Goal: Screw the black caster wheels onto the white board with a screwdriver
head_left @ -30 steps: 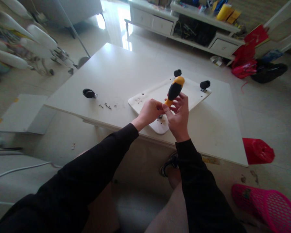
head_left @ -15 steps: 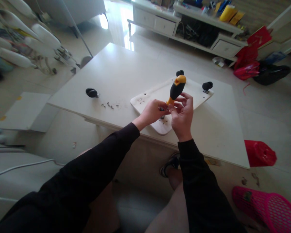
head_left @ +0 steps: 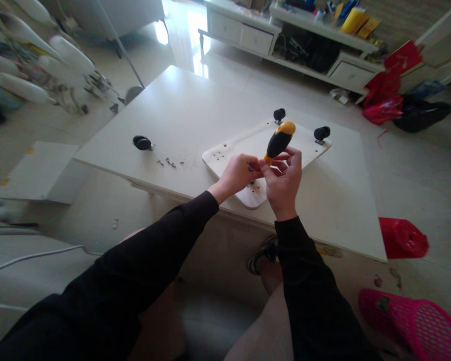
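My right hand [head_left: 284,181] is closed around the lower part of a screwdriver [head_left: 279,143] with a black and yellow handle, which tilts up and to the right. My left hand [head_left: 236,174] pinches beside the screwdriver's lower end; a small dark part shows under its fingers, too covered to name. Both hands are over the near corner of a white board [head_left: 244,139] with small holes. Two black casters stand at its far end, a back caster [head_left: 279,115] and a right caster [head_left: 321,133]. Another loose caster [head_left: 142,143] lies to the left, near several screws [head_left: 168,162].
The board lies on a white table [head_left: 161,110]. A red container [head_left: 403,238] stands by the table's right edge, and a pink mesh basket [head_left: 417,321] is at the lower right. A white box [head_left: 41,173] sits on the floor at left. Behind is a low cabinet [head_left: 255,39].
The screwdriver's handle has tipped slightly to the right and down. My right hand has shifted a little with it, and my left hand's fingers have moved slightly over the board's corner.
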`<state>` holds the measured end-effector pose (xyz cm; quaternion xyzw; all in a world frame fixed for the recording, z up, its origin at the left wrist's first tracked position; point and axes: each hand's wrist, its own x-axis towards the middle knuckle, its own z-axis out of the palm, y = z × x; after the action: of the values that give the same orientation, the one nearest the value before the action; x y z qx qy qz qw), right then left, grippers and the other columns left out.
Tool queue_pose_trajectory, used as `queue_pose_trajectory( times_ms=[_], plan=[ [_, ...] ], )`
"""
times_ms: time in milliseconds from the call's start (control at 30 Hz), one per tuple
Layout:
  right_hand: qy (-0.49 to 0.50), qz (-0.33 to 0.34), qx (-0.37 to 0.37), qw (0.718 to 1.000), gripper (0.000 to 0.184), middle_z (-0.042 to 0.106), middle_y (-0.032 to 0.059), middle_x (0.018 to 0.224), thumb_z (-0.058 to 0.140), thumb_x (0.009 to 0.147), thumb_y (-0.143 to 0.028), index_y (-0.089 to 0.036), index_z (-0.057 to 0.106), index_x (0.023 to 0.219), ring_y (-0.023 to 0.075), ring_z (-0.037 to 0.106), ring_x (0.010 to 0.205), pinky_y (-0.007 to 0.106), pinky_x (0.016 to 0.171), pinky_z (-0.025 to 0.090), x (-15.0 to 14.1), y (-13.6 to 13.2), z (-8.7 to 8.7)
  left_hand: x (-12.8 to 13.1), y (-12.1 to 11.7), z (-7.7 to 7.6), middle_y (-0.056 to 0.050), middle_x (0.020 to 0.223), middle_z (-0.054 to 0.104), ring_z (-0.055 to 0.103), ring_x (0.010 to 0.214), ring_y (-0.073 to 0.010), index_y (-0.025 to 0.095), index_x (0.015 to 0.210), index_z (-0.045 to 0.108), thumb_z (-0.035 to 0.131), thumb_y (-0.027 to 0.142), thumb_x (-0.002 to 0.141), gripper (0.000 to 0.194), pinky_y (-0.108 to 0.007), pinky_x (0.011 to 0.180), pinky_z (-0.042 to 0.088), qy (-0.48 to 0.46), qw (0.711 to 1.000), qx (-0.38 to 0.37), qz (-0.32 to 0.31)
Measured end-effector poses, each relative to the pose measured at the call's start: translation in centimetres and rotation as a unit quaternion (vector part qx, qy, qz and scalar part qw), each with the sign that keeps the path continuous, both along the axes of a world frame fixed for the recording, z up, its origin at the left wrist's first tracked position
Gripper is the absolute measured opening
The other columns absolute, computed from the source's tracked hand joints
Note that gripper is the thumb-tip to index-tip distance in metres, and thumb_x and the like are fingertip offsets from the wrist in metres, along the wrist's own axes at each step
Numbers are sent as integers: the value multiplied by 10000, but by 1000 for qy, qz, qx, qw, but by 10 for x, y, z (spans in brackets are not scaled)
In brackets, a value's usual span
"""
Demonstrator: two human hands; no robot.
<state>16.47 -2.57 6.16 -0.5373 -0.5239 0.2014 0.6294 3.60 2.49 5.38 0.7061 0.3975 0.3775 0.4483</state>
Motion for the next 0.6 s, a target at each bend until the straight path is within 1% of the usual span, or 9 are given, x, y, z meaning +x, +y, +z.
queue_pose_trajectory(
  times_ms=[100,167,233,333,433,500,600],
  plan=[
    [-3,-12,1,1000,380,716,-23,1022,764,869,-264,-308,582,1199,143,756,897,319,775,658,3,0,0,-1,1,1,-31,762,759,604,636,-109,142,845,816,808,221,843,80,-251,622,456,-6,999,-19,-34],
    [-2,-6,-6,1000,343,748,-3,1055,698,908,-250,-304,571,1222,160,768,967,348,832,661,5,0,-1,-2,2,2,-35,775,769,596,582,-102,143,912,830,771,215,870,102,-254,595,461,-11,998,-44,-54],
    [0,6,-16,1000,350,762,7,1064,680,924,-259,-305,553,1247,173,768,1004,367,861,660,6,-1,-1,-3,2,2,-30,754,761,594,559,-101,146,923,830,743,206,887,111,-257,592,469,-12,997,-51,-54],
    [3,13,-20,1000,425,747,9,1118,774,887,-349,-311,537,1237,174,757,989,359,833,661,4,-1,-2,-3,1,1,-13,699,723,594,598,-106,150,850,808,760,211,878,83,-257,620,472,-6,999,-22,-34],
    [11,2,-17,1000,474,692,-11,1119,858,817,-402,-302,526,1140,147,745,932,320,784,656,2,-1,-2,-1,0,1,-7,690,699,589,644,-107,148,750,747,822,237,842,149,-251,631,461,-5,1000,-2,-20],
    [11,-15,-14,1000,468,649,-33,1072,868,806,-385,-296,508,1093,124,738,878,303,760,653,1,0,-2,0,0,0,-5,708,697,581,638,-97,148,747,726,845,242,829,173,-248,629,462,-12,999,-4,-30],
    [13,-30,-6,999,471,606,-58,994,869,809,-370,-297,508,1102,113,740,817,297,733,654,1,0,-2,0,1,-2,-24,809,729,569,584,-75,145,823,755,806,257,876,134,-248,600,468,-24,997,-13,-67]
  ],
)
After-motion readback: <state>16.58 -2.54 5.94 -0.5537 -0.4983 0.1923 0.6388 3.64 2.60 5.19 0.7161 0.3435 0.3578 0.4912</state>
